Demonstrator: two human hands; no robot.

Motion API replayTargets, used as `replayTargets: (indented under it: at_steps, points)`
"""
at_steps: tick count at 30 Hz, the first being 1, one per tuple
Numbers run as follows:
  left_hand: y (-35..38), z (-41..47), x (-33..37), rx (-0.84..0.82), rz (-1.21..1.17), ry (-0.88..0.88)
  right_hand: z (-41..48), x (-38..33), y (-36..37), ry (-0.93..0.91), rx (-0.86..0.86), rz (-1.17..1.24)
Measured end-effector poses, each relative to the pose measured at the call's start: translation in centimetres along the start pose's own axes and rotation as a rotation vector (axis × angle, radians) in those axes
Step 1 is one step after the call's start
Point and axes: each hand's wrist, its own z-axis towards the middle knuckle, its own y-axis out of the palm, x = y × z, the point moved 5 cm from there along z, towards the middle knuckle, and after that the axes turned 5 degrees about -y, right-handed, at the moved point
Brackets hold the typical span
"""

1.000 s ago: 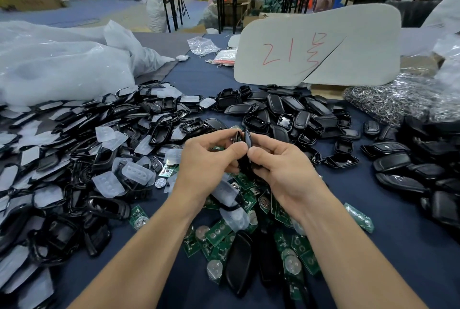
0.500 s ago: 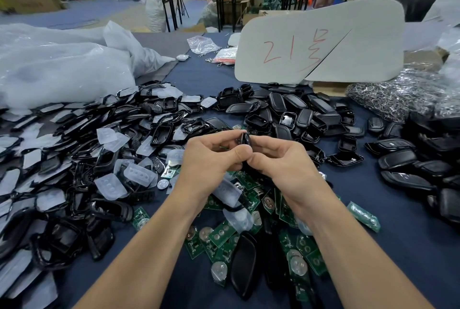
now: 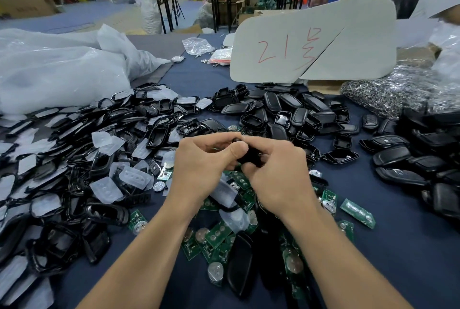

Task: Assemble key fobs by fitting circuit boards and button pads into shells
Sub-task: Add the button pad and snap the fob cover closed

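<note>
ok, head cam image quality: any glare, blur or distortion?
Head view: lighting even, shadows soft; white glare on the plastic bags and sheen on the black shells; left hand, right hand and the key fob they grip slightly soft; far background blurred; wide-angle stretch toward the edges.

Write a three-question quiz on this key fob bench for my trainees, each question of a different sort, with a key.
1. True or false: the left hand and the right hand both grip one black shell.
2. What lies on the cloth directly beneath the hands? A. green circuit boards B. metal key rings C. a cardboard sign
3. Fill in: most of the clear button pads lie on the person's ____ side.
Key: 1 true; 2 A; 3 left.
</note>
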Motion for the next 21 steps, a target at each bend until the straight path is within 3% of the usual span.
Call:
replayTargets:
  at_steps: [3, 10, 14, 21]
  points:
    - [-0.2, 0.2, -0.7, 0.102, 0.059, -0.021, -0.4, -0.5, 0.6, -0.017, -0.003, -0.145]
    - [-0.7, 0.3, -0.7, 0.061, -0.018, -0.054, 0.8, 2.1, -0.2, 0.291, -0.053, 0.306]
    - [-0.5, 0.1, -0.5, 0.015, 0.004, -0.040, 0.7, 2.4, -0.7, 0.293, 0.042, 0.360]
    - [-0.7, 0.1, -0.1, 0.041, 0.033, 0.028, 0.5, 2.4, -0.6, 0.270, 0.055, 0.378]
